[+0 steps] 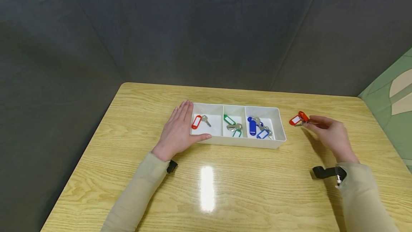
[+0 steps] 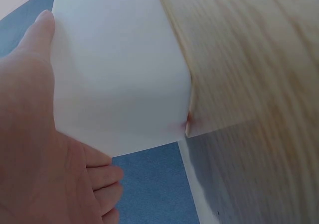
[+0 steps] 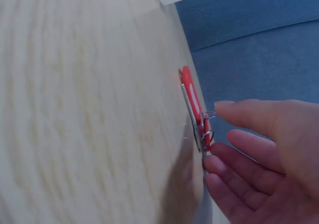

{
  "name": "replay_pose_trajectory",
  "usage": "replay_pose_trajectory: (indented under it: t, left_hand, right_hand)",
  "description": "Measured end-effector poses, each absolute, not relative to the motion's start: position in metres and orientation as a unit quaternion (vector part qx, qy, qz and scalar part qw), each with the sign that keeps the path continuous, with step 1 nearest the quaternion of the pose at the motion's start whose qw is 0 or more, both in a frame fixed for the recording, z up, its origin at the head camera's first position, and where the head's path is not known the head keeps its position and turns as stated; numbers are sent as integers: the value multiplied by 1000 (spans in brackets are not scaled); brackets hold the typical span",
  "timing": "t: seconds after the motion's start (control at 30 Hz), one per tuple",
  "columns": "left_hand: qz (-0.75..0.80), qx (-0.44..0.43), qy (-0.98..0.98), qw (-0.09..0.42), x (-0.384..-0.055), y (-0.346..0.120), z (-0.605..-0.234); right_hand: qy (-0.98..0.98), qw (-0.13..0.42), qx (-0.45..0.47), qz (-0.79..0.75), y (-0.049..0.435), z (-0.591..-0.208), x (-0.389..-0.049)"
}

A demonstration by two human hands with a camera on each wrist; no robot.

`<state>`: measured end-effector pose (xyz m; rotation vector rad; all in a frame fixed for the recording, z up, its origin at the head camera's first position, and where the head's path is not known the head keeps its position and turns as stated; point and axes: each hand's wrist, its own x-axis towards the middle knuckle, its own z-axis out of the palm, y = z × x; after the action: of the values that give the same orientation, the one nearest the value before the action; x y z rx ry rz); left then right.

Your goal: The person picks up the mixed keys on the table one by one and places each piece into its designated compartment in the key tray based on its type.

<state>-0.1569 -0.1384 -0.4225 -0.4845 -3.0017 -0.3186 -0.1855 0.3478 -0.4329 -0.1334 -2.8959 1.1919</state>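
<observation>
A white box with three compartments (image 1: 206, 140) stands on the table. My left hand (image 1: 177, 131) rests against its left end, fingers straight and thumb along the front wall. In the left compartment lie a red key tag (image 1: 196, 122) and a key (image 1: 206, 120). Green key tags (image 1: 229, 119) with keys fill the middle one, blue key tags (image 1: 252, 127) with keys the right one. Right of the box, two red key tags (image 1: 295, 120) with keys lie on the table. My right hand (image 1: 331, 135) reaches them; in the right wrist view its thumb and fingers stand apart around the rings (image 3: 209, 115).
The wooden table (image 1: 154, 196) has its far edge close behind the box. A dark partition (image 1: 199, 35) rises beyond that edge. Green patterned fabric (image 1: 389, 110) borders the right side. Black straps (image 1: 328, 172) sit at both wrists.
</observation>
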Motion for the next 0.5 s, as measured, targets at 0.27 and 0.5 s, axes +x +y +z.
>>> replay_pose_trajectory:
  t: [0.27,0.5]
  left_hand:
    - [-101,-161,-981,46,-157,-138,-423]
    - [-101,-160,-981,46,-157,-138,-423]
  right_hand:
    - [-929,29,-40,368,349,-439,-194]
    - [-930,47,-42,362,348,-440,-198]
